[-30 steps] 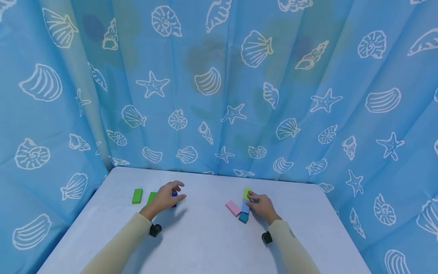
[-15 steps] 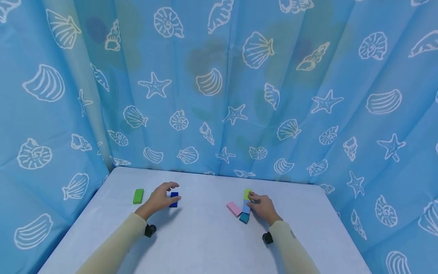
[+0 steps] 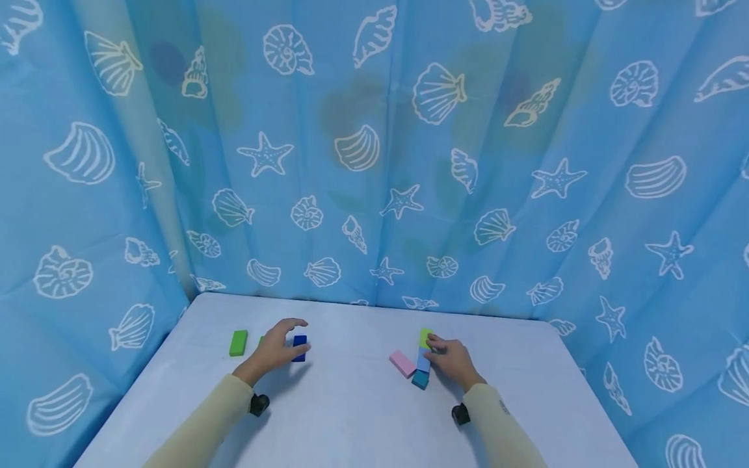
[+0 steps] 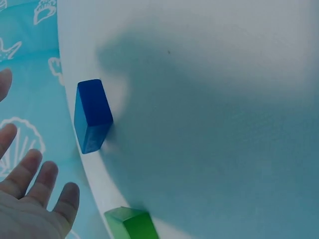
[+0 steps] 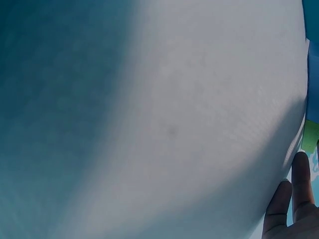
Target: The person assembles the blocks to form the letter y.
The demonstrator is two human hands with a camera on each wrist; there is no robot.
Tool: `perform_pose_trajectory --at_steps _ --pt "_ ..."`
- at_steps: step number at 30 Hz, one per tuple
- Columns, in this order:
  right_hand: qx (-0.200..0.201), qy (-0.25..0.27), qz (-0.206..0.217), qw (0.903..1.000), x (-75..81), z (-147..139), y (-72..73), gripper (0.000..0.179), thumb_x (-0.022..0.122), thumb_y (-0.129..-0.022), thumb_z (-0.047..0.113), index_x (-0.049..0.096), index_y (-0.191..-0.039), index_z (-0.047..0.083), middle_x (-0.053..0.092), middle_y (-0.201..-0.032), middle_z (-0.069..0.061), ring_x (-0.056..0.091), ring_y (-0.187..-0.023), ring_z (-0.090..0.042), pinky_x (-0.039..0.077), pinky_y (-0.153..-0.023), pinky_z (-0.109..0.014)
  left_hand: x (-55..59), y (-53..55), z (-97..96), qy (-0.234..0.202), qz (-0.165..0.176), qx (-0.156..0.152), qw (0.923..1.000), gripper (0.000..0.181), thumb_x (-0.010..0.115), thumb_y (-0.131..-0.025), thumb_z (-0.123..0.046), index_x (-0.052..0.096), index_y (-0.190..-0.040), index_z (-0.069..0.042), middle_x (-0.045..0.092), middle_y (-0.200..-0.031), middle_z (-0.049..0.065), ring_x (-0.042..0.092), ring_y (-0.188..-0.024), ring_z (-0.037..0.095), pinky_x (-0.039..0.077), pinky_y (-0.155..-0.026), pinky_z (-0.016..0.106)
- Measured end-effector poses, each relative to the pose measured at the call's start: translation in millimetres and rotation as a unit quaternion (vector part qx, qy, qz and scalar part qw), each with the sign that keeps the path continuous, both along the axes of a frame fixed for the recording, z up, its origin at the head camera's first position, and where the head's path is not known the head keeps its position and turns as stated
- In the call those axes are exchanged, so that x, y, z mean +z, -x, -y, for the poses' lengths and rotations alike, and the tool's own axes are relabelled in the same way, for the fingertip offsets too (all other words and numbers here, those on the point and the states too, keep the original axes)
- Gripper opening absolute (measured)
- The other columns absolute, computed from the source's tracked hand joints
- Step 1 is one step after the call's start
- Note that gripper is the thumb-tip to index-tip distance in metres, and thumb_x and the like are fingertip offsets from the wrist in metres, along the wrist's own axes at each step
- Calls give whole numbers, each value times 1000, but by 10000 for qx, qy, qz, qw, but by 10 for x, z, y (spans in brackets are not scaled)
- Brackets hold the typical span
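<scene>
"Where is the left hand (image 3: pixel 271 351)?"

"Over the tabletop (image 3: pixel 363 403), beside the dark blue block (image 3: pixel 300 348), its fingers spread, apart from it in the left wrist view. One green block (image 3: pixel 238 343) lies farther left."

"And the right hand (image 3: pixel 452 361)?"

"At the lime block (image 3: pixel 426 337) and the light blue block (image 3: pixel 424 359), which meet end to end. Whether those fingers grip anything cannot be told."

"Beside them?"

"A pink block (image 3: pixel 402 363) and a teal block (image 3: pixel 420 379)."
</scene>
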State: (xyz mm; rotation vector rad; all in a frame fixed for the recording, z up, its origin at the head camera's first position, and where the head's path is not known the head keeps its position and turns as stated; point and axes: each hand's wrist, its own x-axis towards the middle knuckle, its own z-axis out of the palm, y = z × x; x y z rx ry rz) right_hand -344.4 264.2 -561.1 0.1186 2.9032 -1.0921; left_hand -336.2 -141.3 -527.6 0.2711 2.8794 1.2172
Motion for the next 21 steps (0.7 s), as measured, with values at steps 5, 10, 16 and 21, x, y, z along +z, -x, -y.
perform_pose_trajectory --at_steps 5,10,16,21 --pt "37 31 -27 10000 -1 -13 -17 42 70 -91 20 62 -131 10 52 -147 -5 39 -142 -36 32 -113 -56 -72 18 -13 -144 94 -42 9998 54 73 -89 -20 53 -138 -9 46 -149 17 38 -141 41 35 -111 60" --pt "-30 175 55 9998 15 3 -11 41 71 -91 20 63 -131 11 53 -147 -3 38 -143 -36 32 -114 -56 -103 -11 -5 -167 409 -15 9990 54 70 -91 -15 50 -141 -10 43 -151 19 36 -142 43 34 -111 61" --pt "-106 148 111 9998 19 17 -25 42 72 -91 20 63 -131 12 53 -147 -3 38 -143 -36 33 -113 -56 -103 -15 -15 -225 628 -25 9978 54 65 -91 -4 49 -143 -9 41 -152 21 33 -143 45 31 -112 61" --pt "-130 141 121 9997 23 8 -36 42 71 -91 21 63 -131 12 53 -147 -3 37 -143 -37 33 -113 -56 -129 10 -16 -125 786 5 9968 55 63 -90 -1 49 -143 -9 42 -151 23 36 -141 47 33 -110 62"
